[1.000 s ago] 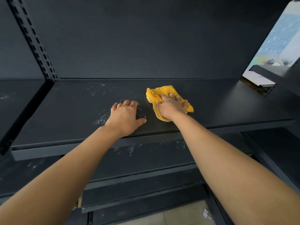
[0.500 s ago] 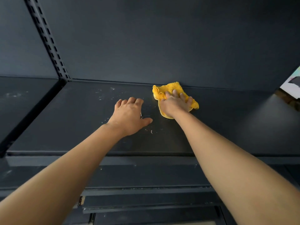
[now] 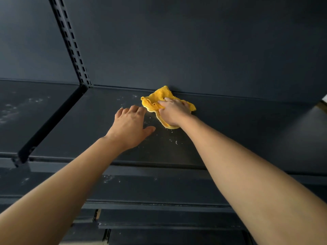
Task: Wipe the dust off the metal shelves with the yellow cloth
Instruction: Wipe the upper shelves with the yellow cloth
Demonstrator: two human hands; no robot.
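The yellow cloth (image 3: 154, 99) lies crumpled on the dark metal shelf (image 3: 247, 131), its far corner touching the back panel. My right hand (image 3: 174, 112) lies flat on top of the cloth and presses it onto the shelf. Just to the left, my left hand (image 3: 131, 126) rests palm down on the bare shelf with fingers spread, holding nothing. White dust specks (image 3: 174, 140) dot the shelf near both hands, and more show beyond my left fingertips.
A slotted upright post (image 3: 70, 43) divides the dark back panel (image 3: 194, 50). Left of a bracket is a neighbouring shelf (image 3: 26, 117) with dust smears. Lower shelves (image 3: 141, 184) with dust step out below the front edge.
My right hand has pushed the cloth away from me, up to the back panel. My left hand stays flat on the shelf. The view has shifted to the right and closer.
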